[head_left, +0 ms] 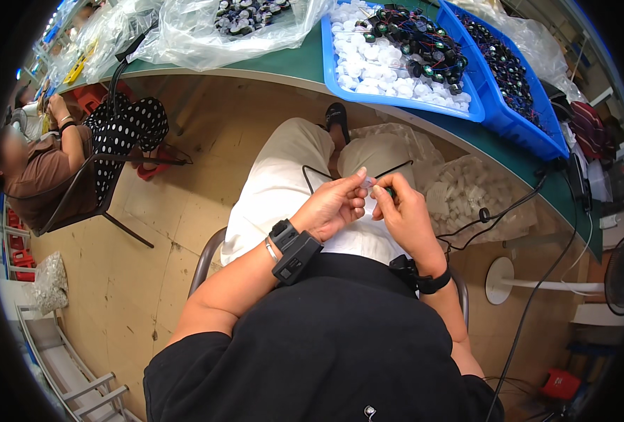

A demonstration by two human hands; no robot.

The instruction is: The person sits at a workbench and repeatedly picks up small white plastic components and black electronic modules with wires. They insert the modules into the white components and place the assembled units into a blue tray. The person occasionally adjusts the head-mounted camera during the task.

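Note:
Above my lap, both hands meet at fingertip height. My left hand point(332, 205) is closed, its thumb and forefinger pinching a small whitish plastic piece point(367, 183). My right hand point(405, 214) is closed too, thumb and fingers bent right beside that piece. Something small and dark shows between the right fingers, mostly hidden. On the table ahead, a blue tray point(332, 67) holds many white round plastic pieces point(379, 67) and a heap of black round parts with thin wires point(424, 42). Each wrist wears a black strapped device.
A second blue tray point(498, 125) of wired parts adjoins the first on the green table point(284, 70). Clear bags lie on the tabletop and under it. Black cables point(530, 193) hang at the right near a fan point(618, 274). A seated person point(52, 169) is at the left.

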